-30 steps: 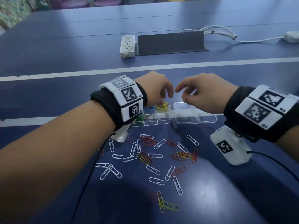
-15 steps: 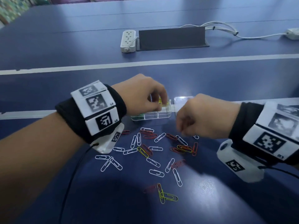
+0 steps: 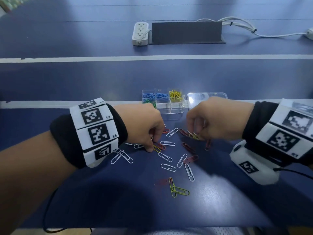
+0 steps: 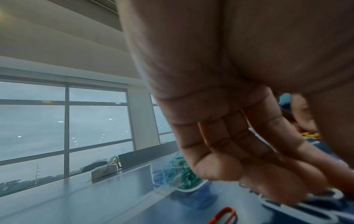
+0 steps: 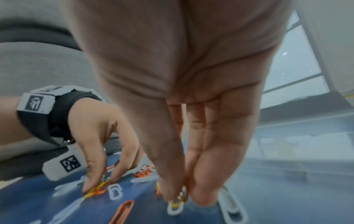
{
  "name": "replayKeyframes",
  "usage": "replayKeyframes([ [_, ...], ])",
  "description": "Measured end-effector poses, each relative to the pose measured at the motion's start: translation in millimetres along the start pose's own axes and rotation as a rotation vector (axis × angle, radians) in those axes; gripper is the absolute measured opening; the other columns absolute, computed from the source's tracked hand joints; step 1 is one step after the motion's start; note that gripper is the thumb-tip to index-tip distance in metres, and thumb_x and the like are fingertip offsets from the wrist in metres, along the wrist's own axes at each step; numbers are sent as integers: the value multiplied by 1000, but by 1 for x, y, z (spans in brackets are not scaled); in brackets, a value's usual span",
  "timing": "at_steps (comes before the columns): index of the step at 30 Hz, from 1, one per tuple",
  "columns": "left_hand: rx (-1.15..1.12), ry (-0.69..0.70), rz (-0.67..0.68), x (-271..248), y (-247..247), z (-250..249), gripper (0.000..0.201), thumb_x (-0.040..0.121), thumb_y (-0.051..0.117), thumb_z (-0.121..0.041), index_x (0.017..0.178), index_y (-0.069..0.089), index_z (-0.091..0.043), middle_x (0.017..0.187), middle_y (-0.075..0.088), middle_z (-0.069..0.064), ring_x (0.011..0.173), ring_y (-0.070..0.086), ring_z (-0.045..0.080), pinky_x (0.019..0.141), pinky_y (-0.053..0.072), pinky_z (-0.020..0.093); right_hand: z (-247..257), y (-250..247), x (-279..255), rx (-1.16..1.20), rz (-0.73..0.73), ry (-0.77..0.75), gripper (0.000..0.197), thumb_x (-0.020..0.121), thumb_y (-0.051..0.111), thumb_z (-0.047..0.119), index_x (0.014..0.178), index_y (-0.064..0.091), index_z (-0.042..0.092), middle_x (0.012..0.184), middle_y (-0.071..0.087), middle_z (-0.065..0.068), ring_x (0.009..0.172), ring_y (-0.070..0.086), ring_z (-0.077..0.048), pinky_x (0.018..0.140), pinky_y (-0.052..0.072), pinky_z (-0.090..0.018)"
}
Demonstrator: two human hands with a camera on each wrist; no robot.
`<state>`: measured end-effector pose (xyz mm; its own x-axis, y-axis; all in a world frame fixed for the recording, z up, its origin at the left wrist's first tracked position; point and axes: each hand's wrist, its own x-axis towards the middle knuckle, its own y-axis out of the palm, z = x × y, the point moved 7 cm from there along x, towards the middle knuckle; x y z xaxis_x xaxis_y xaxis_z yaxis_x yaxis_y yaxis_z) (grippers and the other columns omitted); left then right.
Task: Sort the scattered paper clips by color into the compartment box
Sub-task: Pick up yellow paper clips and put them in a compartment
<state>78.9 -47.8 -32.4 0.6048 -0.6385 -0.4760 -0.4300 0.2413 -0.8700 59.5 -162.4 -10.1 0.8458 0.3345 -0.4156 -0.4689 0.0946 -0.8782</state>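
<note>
The clear compartment box (image 3: 176, 109) sits beyond the pile, with blue, green and yellow clips (image 3: 175, 95) in separate cells; its green cell (image 4: 180, 171) shows in the left wrist view. White, red and yellow paper clips (image 3: 168, 167) lie scattered on the blue table. My left hand (image 3: 153, 147) reaches down into the pile and pinches a yellow clip (image 5: 95, 191) between thumb and forefinger at table level. My right hand (image 3: 194, 135) pinches another yellow clip (image 5: 177, 200) with thumb and fingers, just off the table beside a white clip.
The box's clear lid (image 3: 207, 98) lies open to the right of the box. A white power strip (image 3: 140, 33), a dark grey panel (image 3: 186, 32) and white cables (image 3: 237, 24) sit at the back. Two linked yellow clips (image 3: 179, 191) lie nearest me.
Both hands have come back from the box toward me and dropped onto the scattered clips. The left hand no longer holds a clip over the yellow cell.
</note>
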Motion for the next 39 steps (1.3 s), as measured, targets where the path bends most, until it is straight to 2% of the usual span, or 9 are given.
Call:
replayKeyframes([
  [6, -32, 9, -52, -1, -2, 2, 23, 69, 75, -36, 90, 68, -28, 71, 58, -13, 63, 49, 2, 68, 45, 22, 15, 7, -4, -212, -29, -18, 15, 76, 64, 23, 89, 67, 30, 81, 54, 6, 89, 61, -24, 75, 51, -30],
  [9, -47, 17, -76, -3, -2, 2, 20, 71, 74, -33, 89, 68, -29, 71, 60, -13, 61, 48, -2, 68, 47, 23, 12, 12, 1, -235, -17, 20, 17, 74, 68, 25, 91, 67, 23, 88, 62, -1, 90, 63, -30, 76, 54, -33],
  [14, -60, 38, -102, -4, 0, 2, 16, 73, 73, -30, 88, 68, -29, 62, 53, -16, 57, 45, -5, 57, 38, 18, 0, -2, 5, -203, -93, 79, 17, 74, 71, 24, 90, 69, 22, 93, 69, -1, 92, 62, -25, 83, 53, -35],
  [19, -55, 49, -93, -5, 3, 6, 14, 73, 72, -37, 85, 71, -29, 81, 66, -9, 73, 56, 10, 73, 51, 29, -4, 2, 7, -182, -70, 95, 15, 74, 64, 15, 86, 73, 17, 89, 72, -5, 90, 65, -27, 80, 55, -34],
  [22, -55, 72, -94, -7, 3, 5, 11, 75, 69, -36, 82, 71, -28, 83, 68, -7, 73, 57, 9, 73, 52, 29, -5, 1, 7, -154, -63, 96, 24, 75, 54, 7, 86, 73, 18, 84, 73, -1, 88, 65, -25, 79, 55, -32],
  [25, -30, 94, -112, -10, 4, 4, 11, 77, 63, -35, 79, 69, -26, 83, 69, -7, 72, 57, 8, 70, 50, 24, -5, 0, 3, -108, -71, 83, 27, 75, 55, 11, 93, 70, 26, 69, 60, 8, 77, 58, -20, 79, 53, -28],
  [29, -41, 99, -137, -16, 6, 4, 12, 74, 54, -33, 71, 62, -26, 78, 66, -7, 74, 59, 11, 72, 53, 31, -3, -1, -1, -36, -75, 56, 28, 78, 56, 16, 99, 68, 31, 70, 60, 10, 72, 52, -14, 81, 51, -27],
  [35, -102, 94, -170, -20, 1, 1, 4, 73, 55, -23, 72, 57, -27, 68, 60, -9, 62, 51, 6, 62, 42, 19, -7, 1, 6, -108, -59, 76, 28, 79, 66, 28, 107, 65, 31, 92, 68, 8, 85, 55, -17, 88, 50, -34],
  [39, -121, 102, -180, -21, -1, 0, 10, 71, 56, -21, 70, 54, -31, 63, 58, -10, 56, 50, 2, 57, 37, 12, -5, 3, 10, -169, -112, 78, 10, 78, 62, 27, 86, 68, 28, 95, 68, 0, 96, 61, -28, 83, 53, -39],
])
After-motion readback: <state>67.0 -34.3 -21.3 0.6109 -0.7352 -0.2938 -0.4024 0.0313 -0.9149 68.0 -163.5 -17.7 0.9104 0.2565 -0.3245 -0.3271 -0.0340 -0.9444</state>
